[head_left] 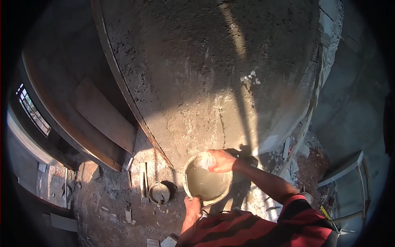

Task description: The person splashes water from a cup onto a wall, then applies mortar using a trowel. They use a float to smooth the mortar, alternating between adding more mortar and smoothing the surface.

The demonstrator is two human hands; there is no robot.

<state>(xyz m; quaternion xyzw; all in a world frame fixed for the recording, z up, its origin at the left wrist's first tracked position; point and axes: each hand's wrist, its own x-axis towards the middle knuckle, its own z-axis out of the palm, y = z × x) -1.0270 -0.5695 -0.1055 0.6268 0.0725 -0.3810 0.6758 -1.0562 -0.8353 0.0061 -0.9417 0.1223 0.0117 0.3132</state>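
A view from a head-worn camera looks steeply down at a person in a red and black striped shirt (263,228) standing close to a rough, grey cement-plastered wall (205,70). The person holds a round metal pan (207,181) against the foot of the wall; it is filled with wet grey slurry. The left hand (193,204) grips the near rim of the pan, fingers closed over the edge. The right hand (222,160) reaches across the far rim, fingers curled around a small pale object (205,161) at the pan's upper edge; it is too small and bright to identify. Warm sunlight falls on both hands, the pan and the lower wall, and a narrow streak of light runs up the plaster. On the rubble-strewn ground to the left of the pan sits a smaller round metal bowl (159,192), apart from it, with a wooden float (143,180) lying just beside that bowl. Further left, a flat wooden board (105,115) leans in shadow, and a barred window (33,110) shows at the far left edge. At the far right stands a pale frame (349,185), with broken debris between it and the wall.
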